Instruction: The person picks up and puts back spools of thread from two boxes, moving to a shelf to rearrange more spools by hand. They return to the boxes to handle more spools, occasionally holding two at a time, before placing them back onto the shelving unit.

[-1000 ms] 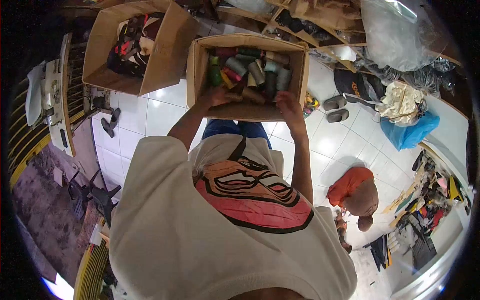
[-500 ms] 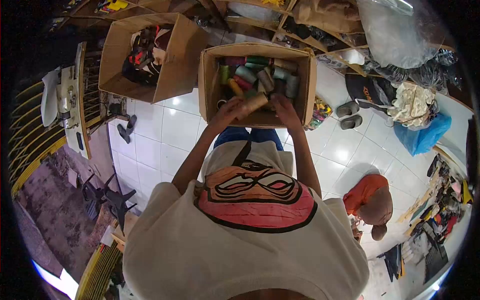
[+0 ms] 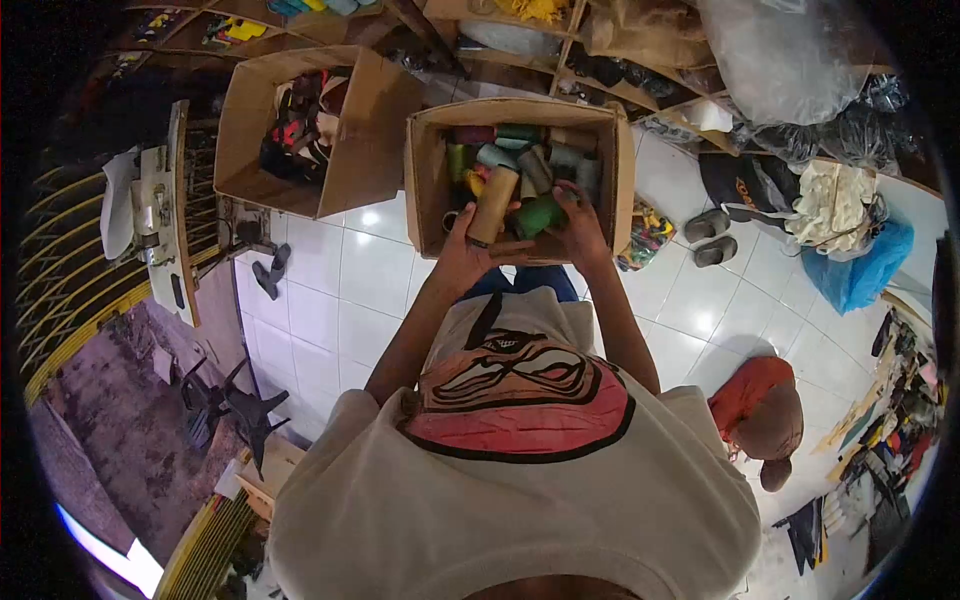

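Note:
A cardboard box [image 3: 425,180] in front of me holds several thread spools in grey, green, maroon and other colours. My left hand [image 3: 464,252] is closed around a tan thread spool [image 3: 494,205], held tilted over the near left part of the box. Inside the near right part, my right hand [image 3: 582,230] grips a green thread spool [image 3: 539,216], its fingers along the right side. Grey spools [image 3: 535,168] lie just beyond both hands. The undersides of the held spools are hidden.
Left of the spool box stands a second cardboard box [image 3: 375,150] with dark and red scraps. Wooden shelves [image 3: 560,60] line the far side. Grey sandals [image 3: 712,238] and a blue bag [image 3: 858,265] lie to the right. A person in orange [image 3: 745,400] is low at the right.
The tan spool has swung from slanting sideways to nearly upright in my left hand. A green spool now shows at my right hand. The whole view has shifted slightly.

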`<control>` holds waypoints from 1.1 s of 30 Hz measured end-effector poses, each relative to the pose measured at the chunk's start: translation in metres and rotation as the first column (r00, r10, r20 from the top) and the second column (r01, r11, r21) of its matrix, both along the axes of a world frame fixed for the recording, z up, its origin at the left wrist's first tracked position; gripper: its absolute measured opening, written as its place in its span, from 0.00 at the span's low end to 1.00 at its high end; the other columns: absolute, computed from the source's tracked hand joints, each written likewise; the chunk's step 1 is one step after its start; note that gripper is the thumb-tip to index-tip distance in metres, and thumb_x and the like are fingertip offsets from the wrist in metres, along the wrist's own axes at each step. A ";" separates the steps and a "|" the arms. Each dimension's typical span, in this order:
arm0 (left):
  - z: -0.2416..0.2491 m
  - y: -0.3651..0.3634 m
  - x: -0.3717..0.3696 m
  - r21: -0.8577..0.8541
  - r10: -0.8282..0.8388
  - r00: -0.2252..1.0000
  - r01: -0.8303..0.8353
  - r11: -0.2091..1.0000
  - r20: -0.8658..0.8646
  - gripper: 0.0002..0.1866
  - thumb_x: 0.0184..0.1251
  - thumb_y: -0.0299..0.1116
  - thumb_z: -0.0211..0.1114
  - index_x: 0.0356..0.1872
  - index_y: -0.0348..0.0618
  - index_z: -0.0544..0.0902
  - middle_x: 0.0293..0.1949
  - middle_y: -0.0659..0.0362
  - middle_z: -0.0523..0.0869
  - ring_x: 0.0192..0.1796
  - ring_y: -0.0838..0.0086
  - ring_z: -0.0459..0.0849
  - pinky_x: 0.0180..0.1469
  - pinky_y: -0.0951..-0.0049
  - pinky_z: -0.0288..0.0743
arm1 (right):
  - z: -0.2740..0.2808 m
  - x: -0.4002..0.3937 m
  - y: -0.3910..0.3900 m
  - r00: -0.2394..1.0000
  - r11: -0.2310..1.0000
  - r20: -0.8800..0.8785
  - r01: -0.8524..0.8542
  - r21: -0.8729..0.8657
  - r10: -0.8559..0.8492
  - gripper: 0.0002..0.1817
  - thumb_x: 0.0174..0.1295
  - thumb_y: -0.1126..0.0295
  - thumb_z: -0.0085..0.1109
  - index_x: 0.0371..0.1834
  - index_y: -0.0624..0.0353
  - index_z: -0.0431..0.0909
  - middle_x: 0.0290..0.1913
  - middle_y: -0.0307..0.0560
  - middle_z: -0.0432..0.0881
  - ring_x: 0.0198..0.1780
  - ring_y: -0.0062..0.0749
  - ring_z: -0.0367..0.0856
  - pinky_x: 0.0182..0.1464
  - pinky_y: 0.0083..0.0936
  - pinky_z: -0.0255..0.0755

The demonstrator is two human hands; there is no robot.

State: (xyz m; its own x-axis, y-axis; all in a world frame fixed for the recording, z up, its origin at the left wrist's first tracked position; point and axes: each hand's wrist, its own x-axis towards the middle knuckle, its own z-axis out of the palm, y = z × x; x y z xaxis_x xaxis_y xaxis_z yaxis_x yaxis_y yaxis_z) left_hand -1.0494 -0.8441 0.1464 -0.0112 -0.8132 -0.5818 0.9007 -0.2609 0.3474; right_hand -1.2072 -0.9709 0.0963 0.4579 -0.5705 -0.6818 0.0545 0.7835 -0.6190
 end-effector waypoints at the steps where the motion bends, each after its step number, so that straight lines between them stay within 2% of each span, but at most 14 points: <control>1: 0.001 -0.001 -0.001 0.004 -0.009 1.000 0.009 1.000 0.006 0.35 0.75 0.60 0.40 0.72 0.46 0.58 0.66 0.53 0.72 0.60 0.43 0.76 0.61 0.43 0.72 | 0.005 0.000 -0.001 0.994 0.996 -0.105 -0.027 -0.085 0.018 0.22 0.66 0.55 0.59 0.56 0.56 0.71 0.47 0.45 0.79 0.51 0.37 0.77 0.51 0.37 0.72; 5: 0.000 -0.004 -0.006 0.019 -0.136 0.987 0.134 0.991 0.089 0.35 0.75 0.57 0.44 0.72 0.44 0.56 0.66 0.50 0.70 0.63 0.46 0.74 0.62 0.39 0.71 | -0.001 -0.007 0.000 0.918 0.907 -0.396 -0.165 -0.386 -0.002 0.16 0.69 0.58 0.55 0.49 0.59 0.75 0.41 0.45 0.79 0.46 0.32 0.77 0.48 0.29 0.71; 8: -0.015 0.003 -0.013 -0.008 -0.146 0.984 0.146 0.989 -0.098 0.35 0.73 0.54 0.50 0.72 0.42 0.56 0.65 0.47 0.70 0.65 0.48 0.73 0.61 0.37 0.70 | 0.008 -0.006 0.005 0.863 0.787 -0.474 -0.165 -0.595 -0.177 0.21 0.70 0.52 0.53 0.50 0.62 0.73 0.33 0.51 0.79 0.35 0.32 0.75 0.41 0.26 0.69; 9: -0.013 0.004 -0.014 -0.017 -0.132 0.981 0.131 0.991 -0.139 0.36 0.71 0.52 0.55 0.72 0.42 0.56 0.65 0.47 0.70 0.66 0.49 0.71 0.62 0.38 0.70 | 0.011 -0.005 0.005 0.882 0.786 -0.443 -0.156 -0.598 -0.162 0.21 0.70 0.52 0.52 0.50 0.62 0.73 0.32 0.51 0.78 0.35 0.31 0.74 0.41 0.26 0.69; 12: -0.015 0.005 -0.022 -0.048 -0.159 0.986 0.157 0.986 -0.043 0.36 0.71 0.51 0.57 0.71 0.42 0.57 0.64 0.48 0.70 0.66 0.52 0.70 0.63 0.38 0.70 | 0.019 -0.010 0.009 0.922 0.793 -0.375 -0.157 -0.588 -0.096 0.21 0.72 0.53 0.49 0.49 0.63 0.73 0.32 0.52 0.77 0.35 0.28 0.73 0.41 0.27 0.69; 14: -0.014 0.006 -0.023 -0.038 -0.164 0.986 0.165 0.986 0.012 0.35 0.70 0.47 0.60 0.71 0.40 0.58 0.65 0.51 0.69 0.66 0.58 0.71 0.63 0.40 0.71 | 0.021 -0.009 0.013 0.941 0.810 -0.338 -0.178 -0.558 -0.026 0.21 0.73 0.53 0.47 0.49 0.63 0.73 0.32 0.52 0.78 0.36 0.27 0.73 0.41 0.28 0.69; 17: -0.016 0.012 -0.019 -0.044 -0.242 0.960 0.250 0.967 0.138 0.35 0.69 0.46 0.61 0.70 0.40 0.59 0.64 0.52 0.70 0.65 0.61 0.73 0.63 0.44 0.72 | 0.011 -0.009 0.019 0.915 0.840 -0.354 -0.339 -0.423 0.191 0.22 0.75 0.53 0.43 0.56 0.60 0.70 0.49 0.47 0.77 0.51 0.27 0.71 0.54 0.25 0.67; 20: -0.040 0.020 -0.010 -0.002 -0.293 0.931 0.301 0.954 0.218 0.34 0.69 0.44 0.61 0.70 0.39 0.60 0.63 0.54 0.72 0.63 0.66 0.74 0.64 0.56 0.72 | 0.023 -0.004 0.027 0.970 0.906 -0.165 -0.229 -0.356 0.180 0.22 0.75 0.56 0.44 0.64 0.58 0.65 0.56 0.47 0.73 0.54 0.27 0.69 0.59 0.23 0.63; 22: -0.044 0.023 -0.001 0.033 -0.293 0.921 0.295 0.955 0.257 0.34 0.68 0.43 0.61 0.70 0.39 0.61 0.62 0.56 0.73 0.62 0.69 0.74 0.63 0.65 0.71 | 0.034 -0.006 0.028 0.972 0.904 -0.136 -0.227 -0.362 0.189 0.22 0.74 0.59 0.46 0.66 0.56 0.62 0.58 0.48 0.71 0.55 0.29 0.69 0.59 0.23 0.64; 25: -0.031 0.026 0.011 0.043 -0.350 0.857 0.361 0.932 0.378 0.33 0.67 0.42 0.62 0.69 0.38 0.64 0.60 0.57 0.75 0.59 0.73 0.75 0.60 0.73 0.70 | 0.053 -0.006 0.033 0.975 0.881 -0.048 -0.218 -0.420 0.219 0.23 0.72 0.64 0.49 0.68 0.56 0.62 0.60 0.47 0.70 0.56 0.29 0.70 0.57 0.22 0.67; 28: -0.020 0.037 0.021 0.096 -0.472 0.738 0.491 0.866 0.483 0.32 0.66 0.42 0.63 0.67 0.36 0.67 0.57 0.57 0.78 0.57 0.74 0.76 0.59 0.73 0.70 | 0.061 -0.004 0.036 0.937 0.860 -0.047 -0.337 -0.383 0.346 0.24 0.70 0.67 0.51 0.68 0.55 0.63 0.59 0.44 0.71 0.56 0.27 0.71 0.54 0.20 0.68; 31: -0.033 0.069 0.026 0.111 -0.460 0.824 0.450 0.886 0.330 0.31 0.65 0.42 0.64 0.64 0.34 0.69 0.55 0.57 0.79 0.57 0.74 0.77 0.60 0.72 0.69 | 0.059 0.005 0.054 0.905 0.844 -0.063 -0.415 -0.340 0.420 0.25 0.67 0.67 0.54 0.67 0.54 0.65 0.57 0.41 0.71 0.52 0.24 0.72 0.52 0.19 0.68; 33: -0.031 0.091 0.026 -0.006 -0.351 0.872 0.375 0.927 0.342 0.31 0.64 0.41 0.65 0.64 0.33 0.69 0.56 0.57 0.78 0.57 0.73 0.77 0.60 0.71 0.70 | 0.051 0.012 0.074 0.913 0.840 -0.053 -0.394 -0.373 0.404 0.26 0.66 0.66 0.56 0.67 0.53 0.65 0.56 0.40 0.72 0.50 0.23 0.72 0.50 0.19 0.68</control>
